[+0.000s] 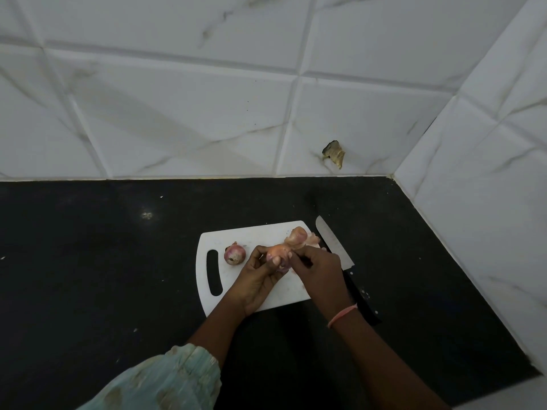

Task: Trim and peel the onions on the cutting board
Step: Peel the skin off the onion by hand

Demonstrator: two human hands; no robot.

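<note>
Black countertop [88,276]; white marbled wall tiles [177,113]; chipped hole [334,153] near corner.

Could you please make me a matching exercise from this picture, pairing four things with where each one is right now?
Things:
1. knife
2. held onion
3. whole onion
4. peels

Places:
A. on the board, beside its handle slot
B. on the counter, along the board's right edge
C. between both hands
D. at the board's far right corner

Pairs: 1-B, 2-C, 3-A, 4-D
</note>
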